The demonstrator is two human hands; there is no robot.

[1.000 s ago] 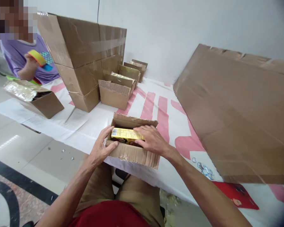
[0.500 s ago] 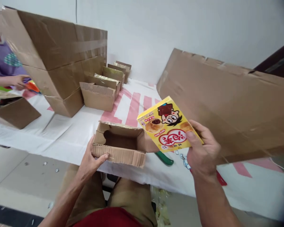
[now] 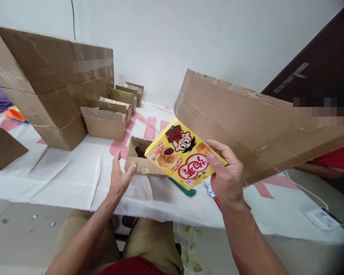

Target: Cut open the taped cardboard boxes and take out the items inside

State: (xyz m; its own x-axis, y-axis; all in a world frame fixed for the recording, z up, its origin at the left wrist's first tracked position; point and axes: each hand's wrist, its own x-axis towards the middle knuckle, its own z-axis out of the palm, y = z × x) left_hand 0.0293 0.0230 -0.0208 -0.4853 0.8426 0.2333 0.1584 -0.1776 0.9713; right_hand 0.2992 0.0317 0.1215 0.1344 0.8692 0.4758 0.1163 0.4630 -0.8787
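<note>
My right hand (image 3: 226, 173) grips a yellow snack box (image 3: 181, 154) with a cartoon face, holding it tilted above the table edge. Behind and left of it sits a small open cardboard carton (image 3: 137, 164) on the white and pink table cover (image 3: 60, 172). My left hand (image 3: 119, 179) hovers just left of that carton, fingers apart and holding nothing. A green-handled tool (image 3: 186, 189) peeks out under the yellow box.
Two large taped cartons (image 3: 46, 84) stand stacked at the left. A row of small open cartons (image 3: 106, 118) runs back toward the wall. A big flattened cardboard sheet (image 3: 246, 118) leans at the right. A white device (image 3: 321, 217) lies at the far right. Another person's arm (image 3: 312, 168) shows under the cardboard sheet.
My right hand lifted the yellow box out of the small carton and holds it up. My left hand let go of the carton's front wall and opened.
</note>
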